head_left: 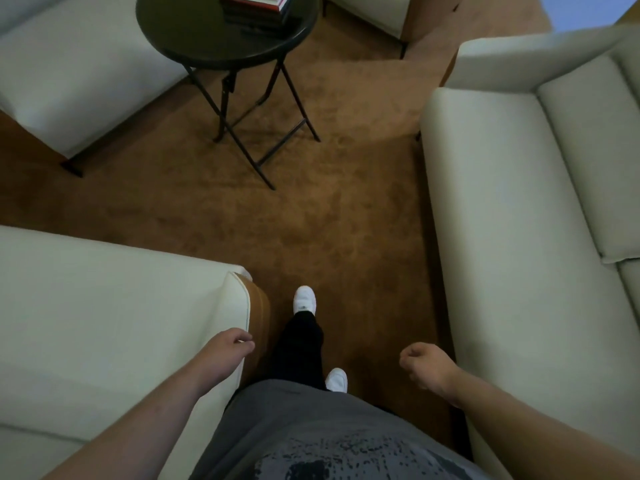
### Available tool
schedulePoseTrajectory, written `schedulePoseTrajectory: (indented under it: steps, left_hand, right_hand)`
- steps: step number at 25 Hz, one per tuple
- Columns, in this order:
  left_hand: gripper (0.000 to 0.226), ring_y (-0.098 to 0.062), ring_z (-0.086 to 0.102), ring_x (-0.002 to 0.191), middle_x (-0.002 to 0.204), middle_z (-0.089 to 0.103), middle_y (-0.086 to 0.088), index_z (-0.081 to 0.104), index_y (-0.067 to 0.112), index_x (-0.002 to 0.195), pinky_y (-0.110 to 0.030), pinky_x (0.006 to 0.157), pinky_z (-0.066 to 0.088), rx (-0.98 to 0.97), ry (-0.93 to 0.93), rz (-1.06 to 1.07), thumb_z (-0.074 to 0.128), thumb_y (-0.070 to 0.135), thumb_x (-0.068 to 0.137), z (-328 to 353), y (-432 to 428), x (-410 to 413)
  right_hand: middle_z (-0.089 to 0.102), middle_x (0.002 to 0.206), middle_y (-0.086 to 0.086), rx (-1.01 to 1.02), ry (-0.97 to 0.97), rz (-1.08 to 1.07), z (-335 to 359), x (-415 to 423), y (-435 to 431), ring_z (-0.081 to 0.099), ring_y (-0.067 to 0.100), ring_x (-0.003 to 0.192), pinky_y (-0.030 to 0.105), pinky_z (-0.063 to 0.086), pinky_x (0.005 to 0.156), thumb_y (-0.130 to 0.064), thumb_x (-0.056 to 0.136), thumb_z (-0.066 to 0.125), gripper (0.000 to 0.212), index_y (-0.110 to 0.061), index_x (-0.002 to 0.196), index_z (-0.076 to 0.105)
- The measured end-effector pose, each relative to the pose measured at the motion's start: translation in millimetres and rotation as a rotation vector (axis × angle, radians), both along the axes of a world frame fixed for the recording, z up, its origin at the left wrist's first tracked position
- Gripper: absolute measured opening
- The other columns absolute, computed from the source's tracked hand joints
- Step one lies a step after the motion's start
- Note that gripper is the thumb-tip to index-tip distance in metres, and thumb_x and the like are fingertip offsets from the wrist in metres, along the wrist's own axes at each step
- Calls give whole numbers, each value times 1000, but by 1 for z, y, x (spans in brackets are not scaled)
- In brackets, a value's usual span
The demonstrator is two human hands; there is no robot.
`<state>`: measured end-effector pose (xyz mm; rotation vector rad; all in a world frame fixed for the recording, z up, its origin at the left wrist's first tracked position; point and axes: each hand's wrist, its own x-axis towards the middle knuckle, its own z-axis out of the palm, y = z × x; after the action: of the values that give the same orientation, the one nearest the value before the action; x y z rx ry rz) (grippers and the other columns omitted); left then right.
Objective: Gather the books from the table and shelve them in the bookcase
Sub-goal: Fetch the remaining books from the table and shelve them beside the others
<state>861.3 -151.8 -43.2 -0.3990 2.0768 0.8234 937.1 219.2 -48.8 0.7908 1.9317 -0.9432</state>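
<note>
- Books (254, 1) stacked on far side of round black table (194, 32), cut off by top edge.
- Left hand (231, 348) loosely curled, holding nothing, over corner of cream sofa (104, 323).
- Right hand (425, 367) loosely curled, empty, just beside other sofa (519, 220).
- White shoe (304, 299) forward on brown carpet (329, 220), well apart from table.

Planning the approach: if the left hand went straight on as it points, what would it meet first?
The way looks free: the left hand points over bare carpet, then probably toward the right-hand sofa; depth is unclear.
</note>
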Motion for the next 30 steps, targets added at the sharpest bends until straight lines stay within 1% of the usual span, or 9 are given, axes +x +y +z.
schedulePoseTrajectory:
  steps: [2, 5, 10, 12, 16, 20, 25, 27, 30]
  left_hand:
    - [33, -22, 57, 117, 129, 60, -4, 59, 16, 132, -37, 101, 49, 4, -3, -12, 51, 28, 102, -5, 5, -31]
    - [32, -23, 58, 116, 126, 61, -6, 60, 15, 129, -36, 98, 49, -1, -7, -9, 52, 27, 102, -12, 10, -82]
    - [28, -17, 58, 107, 119, 63, -3, 62, 16, 125, -30, 90, 48, -13, -38, -34, 53, 25, 100, -11, 15, -176]
    - [25, -13, 58, 103, 116, 64, -2, 63, 19, 121, -29, 86, 47, -6, -42, -54, 54, 24, 99, -8, 19, -210]
    - [13, -10, 58, 100, 112, 63, 1, 60, 24, 112, -26, 82, 47, -11, -27, -65, 55, 23, 100, 1, 29, -277]
    - [21, -12, 58, 103, 112, 62, 3, 61, 20, 120, -29, 87, 48, -25, -25, -65, 55, 24, 101, 5, 38, -326]
    - [29, -20, 58, 114, 121, 61, -2, 59, 16, 129, -35, 96, 51, -28, -62, -27, 53, 23, 102, 1, 67, -377]
    - [30, -21, 58, 116, 122, 61, -3, 59, 16, 131, -36, 98, 51, -36, -70, 2, 53, 23, 102, -1, 86, -398]
    - [29, -21, 58, 117, 122, 61, -3, 59, 16, 130, -36, 99, 50, -44, -83, 32, 53, 23, 102, -1, 122, -426]
  right_hand:
    - [64, 96, -1, 0, 3, 15, -4, -29, 4, 58, 12, 86, 26, 47, 78, -17, 100, 56, 10, -23, 96, 63]
    - [63, 97, -3, 7, 6, 7, -4, -80, 13, 57, 12, 89, 24, 44, 72, -18, 101, 56, 9, -24, 101, 62]
    - [62, 95, -4, 30, -24, 10, -5, -185, 29, 57, 12, 88, 30, 47, 81, -19, 100, 58, 16, -18, 113, 66]
    - [62, 95, -5, 32, 8, 5, -4, -223, 32, 58, 14, 93, 30, 47, 84, -19, 99, 58, 19, -16, 117, 66]
    - [65, 98, -1, -23, 46, -49, -2, -288, 23, 60, 17, 94, 33, 51, 88, -16, 98, 59, 10, -20, 104, 67]
    - [67, 95, 4, -63, 46, -41, -7, -325, 23, 60, 16, 84, 31, 50, 79, -12, 97, 59, 20, -26, 84, 66]
    - [68, 87, 6, -68, 20, -38, -14, -384, 65, 62, 18, 76, 32, 51, 70, -12, 96, 61, 13, -20, 88, 68]
    - [69, 88, 10, -58, 8, -20, -17, -413, 90, 63, 19, 75, 36, 54, 74, -12, 95, 61, 10, -16, 91, 70]
    - [72, 98, 16, -38, 9, 48, -19, -457, 128, 64, 21, 79, 39, 57, 78, -13, 95, 60, 11, -11, 95, 72]
